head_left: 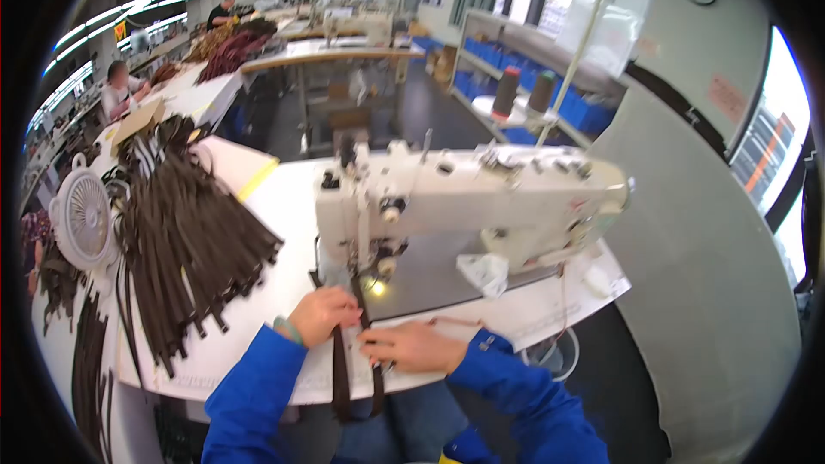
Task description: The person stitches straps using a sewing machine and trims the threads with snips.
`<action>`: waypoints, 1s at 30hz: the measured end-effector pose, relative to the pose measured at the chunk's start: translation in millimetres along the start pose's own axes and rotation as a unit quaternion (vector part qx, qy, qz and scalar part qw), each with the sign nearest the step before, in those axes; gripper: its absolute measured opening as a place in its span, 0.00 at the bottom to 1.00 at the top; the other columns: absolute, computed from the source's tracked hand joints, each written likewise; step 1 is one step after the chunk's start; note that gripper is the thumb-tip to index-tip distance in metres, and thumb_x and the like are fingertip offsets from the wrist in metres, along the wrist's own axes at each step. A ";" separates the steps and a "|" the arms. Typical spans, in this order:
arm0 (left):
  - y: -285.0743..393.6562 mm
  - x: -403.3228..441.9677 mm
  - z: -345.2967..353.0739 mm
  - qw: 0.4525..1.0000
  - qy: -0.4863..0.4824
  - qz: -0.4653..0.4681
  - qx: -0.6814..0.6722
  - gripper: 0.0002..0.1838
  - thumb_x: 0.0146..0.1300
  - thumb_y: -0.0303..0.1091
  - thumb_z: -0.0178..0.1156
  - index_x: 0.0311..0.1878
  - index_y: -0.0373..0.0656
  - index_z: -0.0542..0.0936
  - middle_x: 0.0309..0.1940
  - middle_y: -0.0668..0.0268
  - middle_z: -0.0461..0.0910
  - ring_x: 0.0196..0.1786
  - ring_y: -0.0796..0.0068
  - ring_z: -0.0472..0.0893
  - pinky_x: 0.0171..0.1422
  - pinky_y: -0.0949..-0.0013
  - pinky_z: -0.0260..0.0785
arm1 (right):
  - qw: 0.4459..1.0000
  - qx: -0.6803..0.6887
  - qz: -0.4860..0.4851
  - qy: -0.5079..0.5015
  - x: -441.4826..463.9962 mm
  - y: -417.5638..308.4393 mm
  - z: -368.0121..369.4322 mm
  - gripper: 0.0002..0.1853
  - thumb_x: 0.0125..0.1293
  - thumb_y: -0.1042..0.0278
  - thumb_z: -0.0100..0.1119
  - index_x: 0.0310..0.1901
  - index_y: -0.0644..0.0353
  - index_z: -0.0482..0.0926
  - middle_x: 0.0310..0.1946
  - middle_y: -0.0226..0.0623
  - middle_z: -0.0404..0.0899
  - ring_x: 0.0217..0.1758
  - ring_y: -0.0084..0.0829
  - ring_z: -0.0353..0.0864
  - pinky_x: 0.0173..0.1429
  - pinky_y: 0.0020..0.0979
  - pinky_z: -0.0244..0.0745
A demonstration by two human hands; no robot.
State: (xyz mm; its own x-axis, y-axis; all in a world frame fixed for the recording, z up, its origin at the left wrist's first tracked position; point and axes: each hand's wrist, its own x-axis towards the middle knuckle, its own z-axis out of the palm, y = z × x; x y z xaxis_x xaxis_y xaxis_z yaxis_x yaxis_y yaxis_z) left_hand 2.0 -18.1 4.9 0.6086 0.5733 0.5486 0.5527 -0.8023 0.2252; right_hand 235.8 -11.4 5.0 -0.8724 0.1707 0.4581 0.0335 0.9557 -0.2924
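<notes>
Both hands, left [323, 314] and right [418, 346], grip the dark strap [341, 369] before the sewing machine [455, 198]. Its ends hang past the surface [258, 361].

Gap (narrow) between strap bundle [191, 236] and sewing machine [464, 202]

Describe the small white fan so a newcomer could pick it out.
Start at the cream sewing machine on the white table. Left of it spreads a bundle of dark brown straps; the fan stands just left of those. Its round, slotted grille sets it apart from the limp straps.
</notes>
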 end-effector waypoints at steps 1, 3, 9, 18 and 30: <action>1.5 1.5 -1.8 1.000 -0.005 0.002 0.006 0.10 0.42 0.25 0.64 0.33 0.42 0.83 0.33 0.65 0.79 0.35 0.64 0.78 0.37 0.66 0.72 | 1.000 -0.008 -0.005 -0.001 -0.6 1.2 2.6 0.10 0.56 0.69 0.57 0.41 0.53 0.74 0.48 0.28 0.73 0.31 0.34 0.80 0.28 0.33 0.73; 0.9 1.0 0.4 1.000 0.003 -0.001 0.005 0.10 0.43 0.29 0.68 0.32 0.42 0.82 0.32 0.66 0.78 0.34 0.65 0.77 0.37 0.66 0.72 | 1.000 -0.002 0.005 -0.021 0.7 -1.7 -0.3 0.10 0.56 0.68 0.58 0.41 0.53 0.73 0.47 0.28 0.73 0.28 0.34 0.79 0.28 0.32 0.72; 4.6 2.6 -3.6 1.000 -0.004 0.007 0.018 0.10 0.44 0.29 0.68 0.32 0.42 0.82 0.31 0.67 0.78 0.34 0.66 0.77 0.37 0.67 0.72 | 1.000 -0.001 -0.002 -0.021 0.8 -1.5 0.6 0.10 0.56 0.69 0.58 0.41 0.53 0.74 0.48 0.28 0.72 0.30 0.33 0.79 0.29 0.32 0.72; 4.7 2.0 -2.9 1.000 -0.008 0.002 0.026 0.10 0.44 0.30 0.68 0.32 0.42 0.82 0.31 0.68 0.78 0.34 0.67 0.77 0.37 0.67 0.72 | 1.000 -0.009 -0.007 -0.004 -0.9 0.0 2.6 0.12 0.55 0.70 0.58 0.43 0.53 0.74 0.49 0.29 0.72 0.32 0.32 0.80 0.28 0.32 0.72; -16.2 -4.5 21.4 0.999 0.014 0.040 -0.016 0.08 0.52 0.36 0.62 0.31 0.42 0.79 0.35 0.61 0.76 0.41 0.58 0.75 0.43 0.59 0.70 | 0.999 -0.034 0.013 -0.006 1.5 2.7 5.2 0.13 0.50 0.69 0.66 0.40 0.50 0.79 0.44 0.30 0.79 0.31 0.31 0.82 0.29 0.31 0.74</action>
State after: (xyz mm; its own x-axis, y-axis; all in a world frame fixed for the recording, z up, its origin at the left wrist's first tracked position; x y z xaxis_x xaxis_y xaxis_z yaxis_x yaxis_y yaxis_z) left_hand 2.5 -4.2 -18.5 0.6338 0.5023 0.5883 0.4845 -0.8506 0.2043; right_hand 232.1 -9.8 0.6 -0.8767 0.1937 0.4402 0.0896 0.9651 -0.2460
